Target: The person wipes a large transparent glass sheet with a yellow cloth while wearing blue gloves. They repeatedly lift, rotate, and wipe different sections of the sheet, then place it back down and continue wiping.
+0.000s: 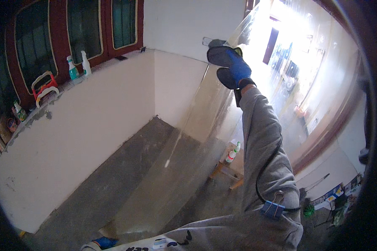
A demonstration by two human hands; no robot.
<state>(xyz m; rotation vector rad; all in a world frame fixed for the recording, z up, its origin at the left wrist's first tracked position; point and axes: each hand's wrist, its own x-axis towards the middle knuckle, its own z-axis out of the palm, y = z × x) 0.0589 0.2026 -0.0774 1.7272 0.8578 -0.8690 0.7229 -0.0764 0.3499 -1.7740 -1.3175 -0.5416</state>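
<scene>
A long clear plastic strip, likely part of a door curtain, slants from the bright doorway down towards my body. My right hand, in a blue and dark grey glove, is raised at arm's length with fingers and thumb closed about the strip's upper part. A grey piece shows just past the fingers; I cannot tell if it is cloth or glove. At the bottom edge only a blue bit of my left hand's glove appears, close to the strip's lower end. Its fingers are hidden.
More clear plastic strips hang in the doorway at right. A spray bottle stands on a wooden stool. Two spray bottles and a red and white frame sit on the window ledge. A blue binder clip holds a cable to my sleeve.
</scene>
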